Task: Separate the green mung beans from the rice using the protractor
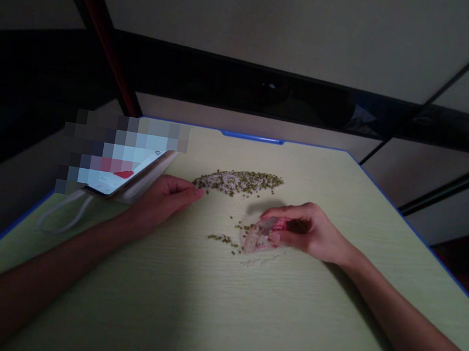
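Observation:
A pile of small green beans mixed with white grains (233, 182) lies on the table. At its left end is my left hand (171, 198), thumb and forefinger pressed together; whatever may be between them is too small to see. My right hand (308, 231) grips a small clear plastic cup (257, 237) with faint pinkish marks, tilted with its wide side to the left, low over the tabletop. A few loose green beans (222, 238) are scattered by the cup's left side. The fingers partly cover the cup, so its contents are not clear.
A phone with a lit screen (117, 172) leans at the left on a pale support, and a white loop (59, 228) trails from it. The pale wooden table (204, 307) has a blue edge. Cabinet panels (263, 20) rise behind it.

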`<state>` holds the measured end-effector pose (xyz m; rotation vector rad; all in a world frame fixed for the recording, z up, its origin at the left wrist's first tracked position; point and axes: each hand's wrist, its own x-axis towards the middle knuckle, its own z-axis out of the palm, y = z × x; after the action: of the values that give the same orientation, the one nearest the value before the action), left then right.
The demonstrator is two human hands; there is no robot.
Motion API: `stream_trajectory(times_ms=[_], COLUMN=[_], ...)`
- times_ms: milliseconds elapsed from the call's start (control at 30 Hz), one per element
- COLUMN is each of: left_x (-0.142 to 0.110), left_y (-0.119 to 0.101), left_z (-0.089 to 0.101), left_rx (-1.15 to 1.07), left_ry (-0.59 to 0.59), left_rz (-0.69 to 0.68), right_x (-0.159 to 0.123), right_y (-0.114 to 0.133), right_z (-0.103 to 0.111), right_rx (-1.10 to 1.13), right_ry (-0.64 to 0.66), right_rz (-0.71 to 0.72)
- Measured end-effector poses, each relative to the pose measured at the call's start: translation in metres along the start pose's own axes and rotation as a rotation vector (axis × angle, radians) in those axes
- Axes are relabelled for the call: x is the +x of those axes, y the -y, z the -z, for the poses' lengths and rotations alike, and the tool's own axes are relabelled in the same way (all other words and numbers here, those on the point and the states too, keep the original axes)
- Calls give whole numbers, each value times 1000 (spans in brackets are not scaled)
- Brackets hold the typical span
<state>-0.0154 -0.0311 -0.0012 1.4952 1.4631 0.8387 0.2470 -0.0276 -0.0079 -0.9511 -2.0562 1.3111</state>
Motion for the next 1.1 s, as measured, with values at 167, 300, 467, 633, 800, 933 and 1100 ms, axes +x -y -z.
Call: stream_trajectory(times_ms=[167, 300, 467, 633, 800, 933, 1100], left_x=[0, -1, -1, 0, -1, 0, 0], left_y=[1, 0, -2, 0, -1, -1, 1], left_z=[0, 0, 0, 1, 1, 0, 1], left_rx=[-8, 7, 12, 7, 13, 15, 10], left_ry=[-3, 2, -7, -4, 0, 1, 8], left_rz=[-4, -2, -1, 4, 9, 0, -8], right_x=[0, 0, 0, 0, 0, 1, 3], right_y=[-1, 0, 1, 2, 3, 1, -2], right_z=[-2, 0, 0, -1, -3, -6, -9], right_rx=[-4, -13, -30, -22, -16, -31, 12], right_ry=[-30, -68, -80, -63, -66, -111, -104], right_rz=[7, -18, -29, -30, -18, 0, 15])
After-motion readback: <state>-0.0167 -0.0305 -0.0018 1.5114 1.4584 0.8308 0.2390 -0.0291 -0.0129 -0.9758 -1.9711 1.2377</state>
